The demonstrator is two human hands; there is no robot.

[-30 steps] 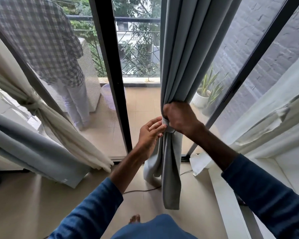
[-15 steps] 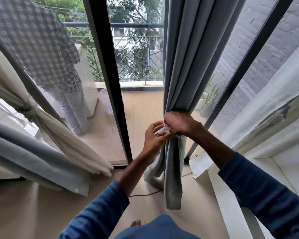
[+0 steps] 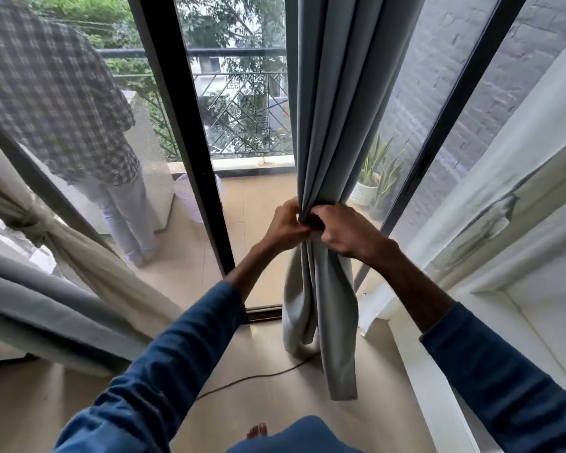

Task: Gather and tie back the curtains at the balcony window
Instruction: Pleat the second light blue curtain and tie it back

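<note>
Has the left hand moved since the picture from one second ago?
Yes. The left hand has moved right, away from the black door frame, and now grips the grey curtain beside the right hand.

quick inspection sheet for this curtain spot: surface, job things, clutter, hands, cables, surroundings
surface: pale smooth floor
job's things: grey curtain bunched at mid-height; cream curtain on the left already knotted back; left grey curtain below it, no tie visible
clutter: nothing seen
grippers: left hand and right hand both grip the bunch of the grey curtain; any tie-back is hidden between them
cables: thin dark cable lies on the floor, running to the foot of the grey curtain
surroundings: person in a checked shirt on the balcony; potted plant; railing
</note>
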